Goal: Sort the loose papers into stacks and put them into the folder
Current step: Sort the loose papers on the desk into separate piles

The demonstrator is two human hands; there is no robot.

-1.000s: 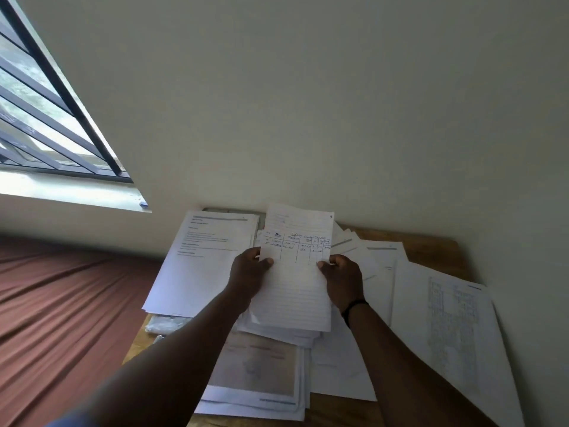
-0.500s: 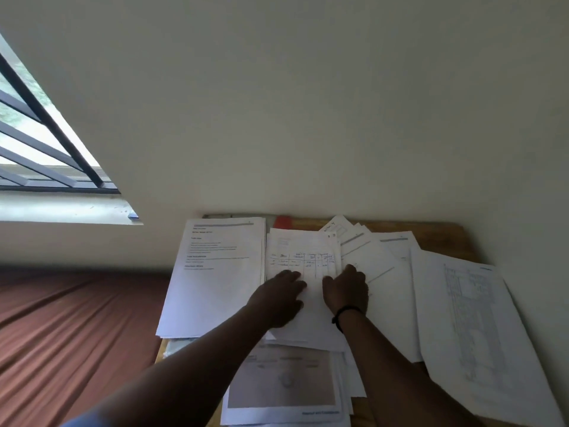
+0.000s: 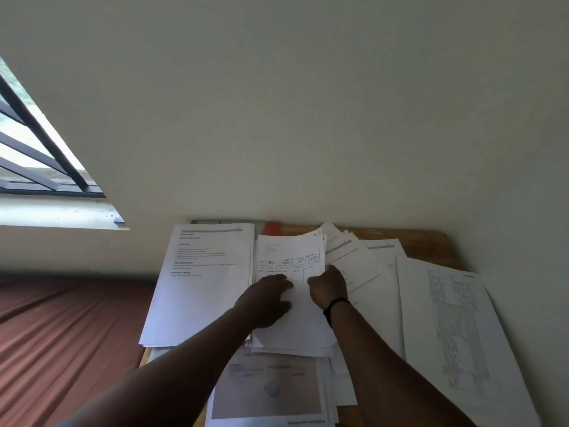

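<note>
Lying nearest is a white printed sheet with a grey picture block [image 3: 271, 386]. Beyond it, both hands press flat, fingers relaxed, on a stack of white lined papers [image 3: 292, 328]: left hand [image 3: 266, 300], right hand [image 3: 328, 288]. Loose white papers [image 3: 378, 291] cover the brown wooden counter [image 3: 431, 245] against a cream wall [image 3: 308, 118], barred window [image 3: 34, 149] at left.

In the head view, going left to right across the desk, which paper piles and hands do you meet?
Printed text stack → left hand → handwritten table sheet, which both hands press on → right hand → fanned loose sheets → grid-printed sheet at the far right.
</note>
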